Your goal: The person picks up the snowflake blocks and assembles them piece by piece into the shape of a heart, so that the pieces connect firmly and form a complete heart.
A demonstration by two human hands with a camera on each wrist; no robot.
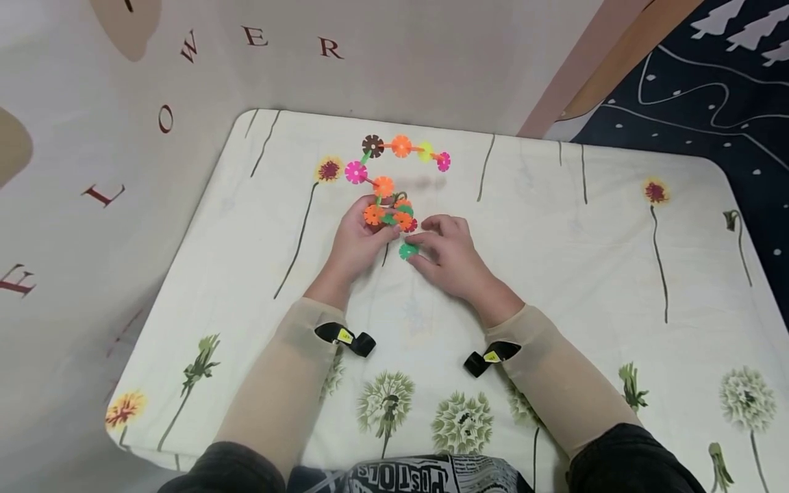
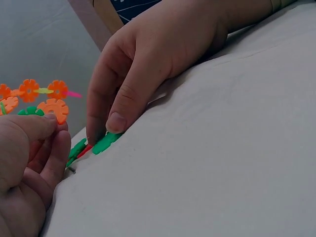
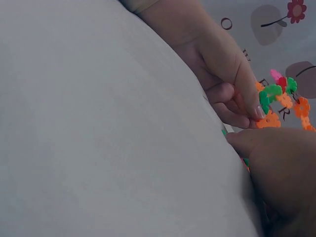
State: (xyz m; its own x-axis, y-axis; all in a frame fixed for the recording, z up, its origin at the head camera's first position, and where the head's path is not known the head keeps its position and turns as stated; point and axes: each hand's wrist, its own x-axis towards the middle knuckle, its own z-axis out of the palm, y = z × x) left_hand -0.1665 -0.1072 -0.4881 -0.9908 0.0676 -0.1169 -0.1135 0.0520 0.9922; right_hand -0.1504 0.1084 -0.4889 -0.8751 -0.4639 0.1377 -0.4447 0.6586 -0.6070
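Note:
My left hand [image 1: 359, 238] pinches a chain of notched plastic snowflake discs [image 1: 383, 186] by its near end, thumb on an orange disc [image 2: 54, 109]. Orange, pink, brown, yellow and green discs slot together edge to edge, and the chain curves away and to the right. Just right of that hand, my right hand [image 1: 453, 257] has thumb and forefinger on a green snowflake disc [image 1: 407, 251] down at the cloth. In the left wrist view, a red piece [image 2: 84, 151] and another green disc [image 2: 75, 149] lie beside it. My right fingers mostly hide these in the right wrist view.
A white cloth with printed flowers [image 1: 592, 274] covers the table. A pale wall with letters [image 1: 394, 75] rises behind the far edge and along the left. At the far right is a dark patterned surface [image 1: 690, 103]. Each wrist wears a black strap [image 1: 345, 337].

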